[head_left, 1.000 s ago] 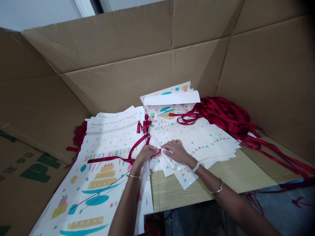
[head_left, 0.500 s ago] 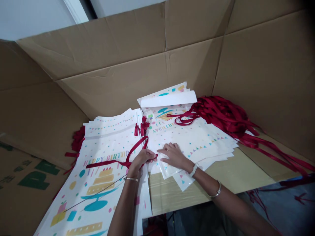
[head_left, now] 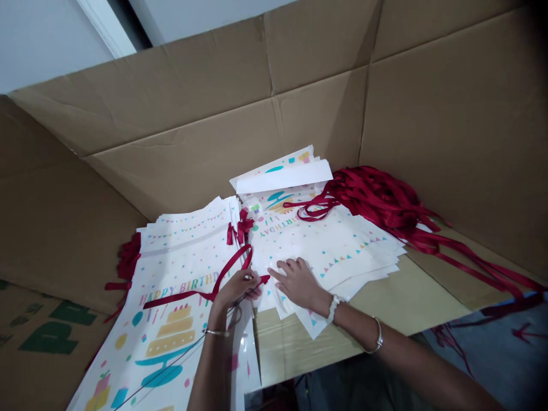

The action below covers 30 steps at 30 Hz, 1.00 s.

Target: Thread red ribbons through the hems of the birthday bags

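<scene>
My left hand (head_left: 240, 286) is closed in a pinch on a red ribbon (head_left: 223, 273), whose tip pokes out past the fingertips toward the right. The ribbon's loop and loose tail lie over a tall stack of white sheets printed "Happy Birthday" (head_left: 171, 274). A long thin dark rod (head_left: 171, 359) runs from the lower left up to this hand; whether the fingers also grip it, I cannot tell. My right hand (head_left: 299, 285) lies open, fingers spread, on the near edge of a second stack of printed white sheets (head_left: 325, 245), its fingertips close to the ribbon tip.
Tall cardboard walls (head_left: 214, 114) stand behind and on both sides. A heap of red ribbons (head_left: 377, 200) lies at the right, its strands hanging over the edge. Red bows (head_left: 245, 222) sit between the stacks. A folded white sheet (head_left: 285, 177) rests at the back. The tan board (head_left: 291, 342) ends in front.
The view has shifted slightly. The raised sheet corner by my right hand now lies flatter, and that hand is spread on it. My left hand keeps its pinch on the ribbon.
</scene>
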Motion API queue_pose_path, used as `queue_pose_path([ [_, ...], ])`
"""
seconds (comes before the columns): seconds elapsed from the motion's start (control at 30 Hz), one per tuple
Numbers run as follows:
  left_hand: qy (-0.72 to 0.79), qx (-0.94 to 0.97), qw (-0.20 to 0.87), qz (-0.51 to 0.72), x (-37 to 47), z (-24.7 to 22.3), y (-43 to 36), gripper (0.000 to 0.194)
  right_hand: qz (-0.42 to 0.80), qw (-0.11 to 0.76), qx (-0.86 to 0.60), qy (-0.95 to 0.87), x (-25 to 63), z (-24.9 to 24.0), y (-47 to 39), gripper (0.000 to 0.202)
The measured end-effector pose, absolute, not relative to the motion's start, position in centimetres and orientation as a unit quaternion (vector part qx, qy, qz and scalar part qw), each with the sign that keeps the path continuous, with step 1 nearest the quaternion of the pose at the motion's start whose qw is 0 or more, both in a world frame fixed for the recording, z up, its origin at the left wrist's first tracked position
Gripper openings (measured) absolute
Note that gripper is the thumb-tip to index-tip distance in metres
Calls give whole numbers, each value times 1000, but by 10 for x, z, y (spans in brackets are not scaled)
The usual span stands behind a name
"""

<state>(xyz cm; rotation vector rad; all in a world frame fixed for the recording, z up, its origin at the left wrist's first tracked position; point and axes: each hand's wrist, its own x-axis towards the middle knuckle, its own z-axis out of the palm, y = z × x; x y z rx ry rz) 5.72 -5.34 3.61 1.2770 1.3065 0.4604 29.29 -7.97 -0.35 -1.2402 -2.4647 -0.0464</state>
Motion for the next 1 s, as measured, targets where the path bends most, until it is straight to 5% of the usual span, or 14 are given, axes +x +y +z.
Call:
queue_pose_path([
  [1.0,521,612,557,210,38,31,-42,39,94,211,-453,-861,298,2,-76,57],
])
